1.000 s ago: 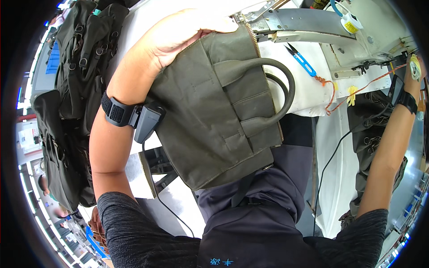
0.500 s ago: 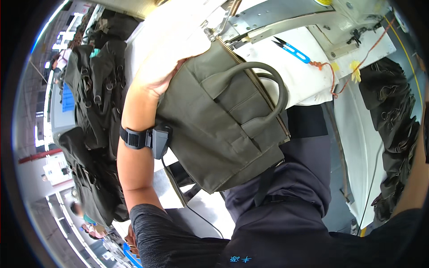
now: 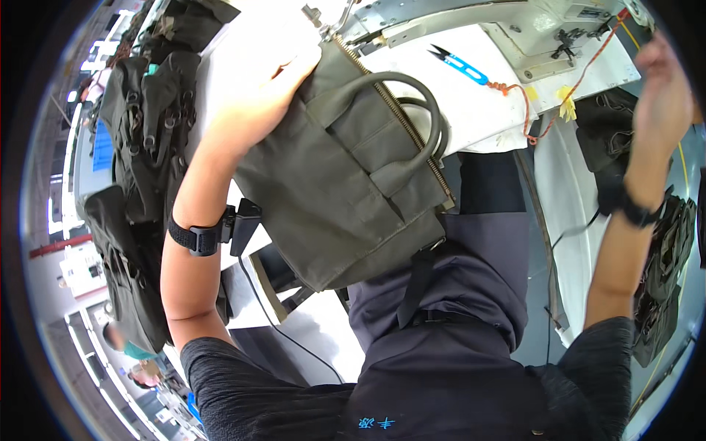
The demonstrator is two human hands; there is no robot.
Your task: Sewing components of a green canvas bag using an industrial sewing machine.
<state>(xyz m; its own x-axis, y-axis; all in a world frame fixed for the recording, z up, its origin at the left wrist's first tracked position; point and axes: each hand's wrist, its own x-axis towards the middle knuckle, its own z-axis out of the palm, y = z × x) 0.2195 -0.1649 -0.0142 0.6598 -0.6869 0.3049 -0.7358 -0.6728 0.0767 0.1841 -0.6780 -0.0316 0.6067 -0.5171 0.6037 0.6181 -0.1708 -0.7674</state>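
A dark olive handbag (image 3: 331, 198) with two rounded handles and a brass zipper (image 3: 397, 110) lies tilted over the table edge and my lap. My left hand (image 3: 268, 99) grips its upper left side, close to metal parts of a sewing machine (image 3: 323, 22); glare washes out some of its fingers. At the far right my right hand (image 3: 662, 92) is raised beside the machine's end, away from the bag, its fingers smeared by motion. Blue thread snips (image 3: 467, 68) on an orange cord lie on the white table behind the bag.
Several dark bags (image 3: 147, 117) are piled on the left. More dark pieces (image 3: 662, 272) hang or lie at the right. The orange cord (image 3: 581, 81) runs up to the machine's right end. A black cable (image 3: 276, 320) trails from my left wrist strap. People (image 3: 136, 351) are far off at lower left.
My right hand has come up into view at the far right. In the picture, the bag, left hand and table have shifted slightly up and left. The left hand stays on the bag.
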